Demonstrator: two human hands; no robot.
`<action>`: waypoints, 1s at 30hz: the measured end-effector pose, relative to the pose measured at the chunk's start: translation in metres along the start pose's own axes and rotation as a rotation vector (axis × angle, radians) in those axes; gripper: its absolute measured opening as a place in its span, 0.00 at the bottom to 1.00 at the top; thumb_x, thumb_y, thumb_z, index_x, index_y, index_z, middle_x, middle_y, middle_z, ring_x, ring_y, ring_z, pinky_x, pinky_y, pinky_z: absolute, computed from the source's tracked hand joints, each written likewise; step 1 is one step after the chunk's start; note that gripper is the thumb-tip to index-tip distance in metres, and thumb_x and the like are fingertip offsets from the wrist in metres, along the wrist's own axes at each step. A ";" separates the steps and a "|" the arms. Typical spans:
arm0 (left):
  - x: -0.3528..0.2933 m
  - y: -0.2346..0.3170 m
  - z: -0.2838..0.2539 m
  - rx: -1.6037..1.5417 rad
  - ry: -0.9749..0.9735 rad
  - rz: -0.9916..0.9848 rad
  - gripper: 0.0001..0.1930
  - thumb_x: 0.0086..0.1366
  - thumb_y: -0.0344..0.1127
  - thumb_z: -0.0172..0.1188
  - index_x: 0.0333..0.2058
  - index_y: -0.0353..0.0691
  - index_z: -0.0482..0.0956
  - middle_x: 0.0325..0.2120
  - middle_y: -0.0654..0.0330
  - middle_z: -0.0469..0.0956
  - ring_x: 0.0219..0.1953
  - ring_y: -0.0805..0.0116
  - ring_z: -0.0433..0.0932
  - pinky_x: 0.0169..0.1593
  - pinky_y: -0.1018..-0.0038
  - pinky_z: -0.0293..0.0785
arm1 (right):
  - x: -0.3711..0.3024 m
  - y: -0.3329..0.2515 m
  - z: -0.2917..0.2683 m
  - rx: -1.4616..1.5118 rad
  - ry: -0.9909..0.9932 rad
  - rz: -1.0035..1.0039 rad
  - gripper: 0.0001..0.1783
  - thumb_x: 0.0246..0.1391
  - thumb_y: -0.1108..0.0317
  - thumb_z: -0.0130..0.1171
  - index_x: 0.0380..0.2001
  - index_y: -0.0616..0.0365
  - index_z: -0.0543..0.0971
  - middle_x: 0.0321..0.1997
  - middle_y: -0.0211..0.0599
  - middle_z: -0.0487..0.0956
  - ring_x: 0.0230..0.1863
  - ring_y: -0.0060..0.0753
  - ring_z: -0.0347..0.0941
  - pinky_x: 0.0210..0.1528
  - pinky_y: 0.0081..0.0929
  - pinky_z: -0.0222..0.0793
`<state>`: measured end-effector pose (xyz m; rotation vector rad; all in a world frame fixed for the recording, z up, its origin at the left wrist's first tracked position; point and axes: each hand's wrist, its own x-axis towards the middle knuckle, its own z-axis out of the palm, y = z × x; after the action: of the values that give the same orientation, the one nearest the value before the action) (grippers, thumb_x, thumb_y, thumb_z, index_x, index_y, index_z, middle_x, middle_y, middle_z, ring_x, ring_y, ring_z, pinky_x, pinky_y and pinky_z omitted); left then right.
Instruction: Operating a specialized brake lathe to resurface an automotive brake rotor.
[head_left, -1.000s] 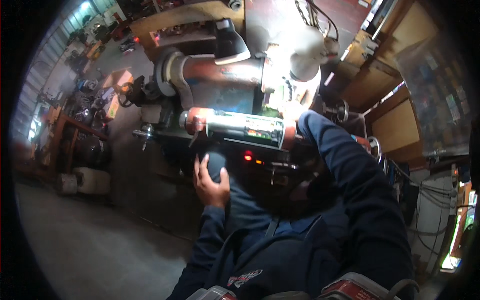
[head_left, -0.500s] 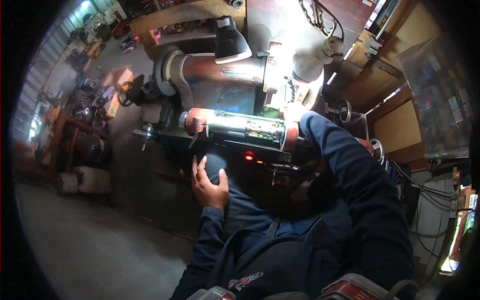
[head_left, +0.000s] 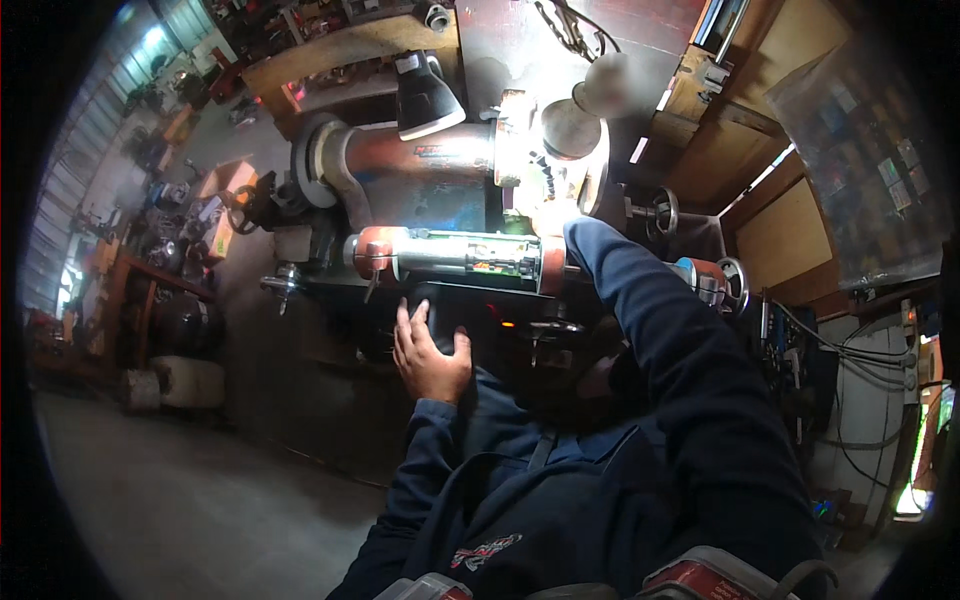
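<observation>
A bench grinding machine with a worn red motor housing (head_left: 430, 165) stands before me. Along its front runs a shiny metal cylinder (head_left: 440, 254), held between a left red bracket (head_left: 378, 254) and a right red bracket (head_left: 553, 266). My left hand (head_left: 432, 355) is just below the machine's front edge, fingers spread, thumb apart, holding nothing. Whether its fingertips touch the edge I cannot tell. My right hand (head_left: 553, 216) reaches over the cylinder's right end toward the brightly lit wheel area. Glare and the sleeve hide its fingers and anything in them.
A black lamp (head_left: 428, 95) hangs over the housing, and a pale lamp (head_left: 574, 128) shines at the right. Handwheels, one at the right end (head_left: 736, 285), stick out. Wooden panels, a plastic sheet (head_left: 865, 170) and cables (head_left: 850, 350) line the right side. Cluttered parts lie at left.
The view has shifted, so the machine sits further left. My left hand has come up nearer the machine's front edge. My right hand stays by the bright wheel area.
</observation>
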<state>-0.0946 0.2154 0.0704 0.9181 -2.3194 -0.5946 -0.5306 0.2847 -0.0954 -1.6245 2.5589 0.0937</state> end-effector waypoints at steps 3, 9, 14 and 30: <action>-0.002 -0.013 0.004 -0.135 0.013 0.057 0.31 0.55 0.39 0.66 0.58 0.40 0.71 0.65 0.45 0.64 0.65 0.44 0.65 0.67 0.57 0.61 | -0.020 0.025 -0.004 -0.004 0.070 -0.080 0.16 0.57 0.59 0.51 0.41 0.53 0.83 0.35 0.43 0.84 0.35 0.47 0.81 0.36 0.46 0.76; -0.018 -0.058 -0.033 -0.103 0.113 -0.091 0.30 0.57 0.39 0.65 0.58 0.38 0.70 0.65 0.42 0.64 0.64 0.43 0.65 0.67 0.58 0.61 | -0.021 -0.082 -0.079 -0.041 -0.031 -0.182 0.17 0.59 0.60 0.49 0.46 0.54 0.80 0.39 0.44 0.83 0.38 0.48 0.81 0.38 0.48 0.77; -0.016 -0.057 -0.032 -0.036 0.113 -0.075 0.29 0.57 0.39 0.65 0.57 0.37 0.71 0.64 0.40 0.65 0.64 0.42 0.66 0.67 0.57 0.62 | -0.026 -0.081 -0.073 -0.041 -0.036 -0.101 0.18 0.60 0.59 0.48 0.46 0.54 0.80 0.43 0.45 0.82 0.41 0.47 0.81 0.41 0.48 0.76; -0.017 -0.058 -0.032 -0.050 0.129 -0.097 0.29 0.57 0.40 0.65 0.57 0.38 0.71 0.63 0.42 0.66 0.64 0.42 0.66 0.67 0.57 0.62 | -0.029 -0.091 -0.094 0.063 -0.080 -0.128 0.15 0.55 0.62 0.51 0.35 0.56 0.84 0.40 0.46 0.82 0.40 0.49 0.81 0.44 0.45 0.76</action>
<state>-0.0362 0.1834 0.0546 1.0193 -2.1461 -0.6122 -0.4410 0.2619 0.0025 -1.7196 2.3678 0.0651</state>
